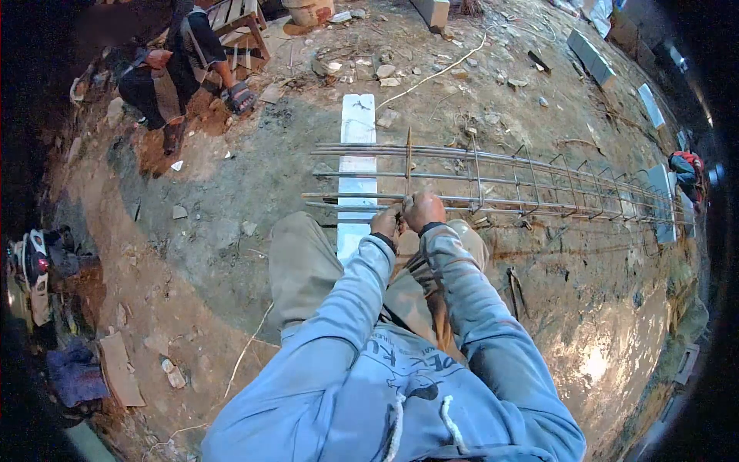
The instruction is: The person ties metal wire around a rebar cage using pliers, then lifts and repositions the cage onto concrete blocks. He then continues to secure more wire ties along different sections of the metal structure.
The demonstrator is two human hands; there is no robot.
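A long rebar cage (pixel 531 181) of steel rods with square stirrups runs from in front of my knees off to the right. Its near end rests across a white board (pixel 358 127) lying on the ground. My left hand (pixel 385 222) is closed at the nearest rod, just below a rusty stirrup (pixel 409 158). My right hand (pixel 423 210) is closed right beside it, at that stirrup's lower end. The fingers hide whatever they grip. A dark tool with two long handles (pixel 516 292), like pincers, lies on the dirt to the right.
Another person (pixel 185 69) in dark clothes and a glove crouches at the upper left, near a wooden bench (pixel 239 27) and a bucket (pixel 310 11). Pale blocks (pixel 591 58) stand at the right. Stones and a thin cord (pixel 439 73) lie beyond the cage.
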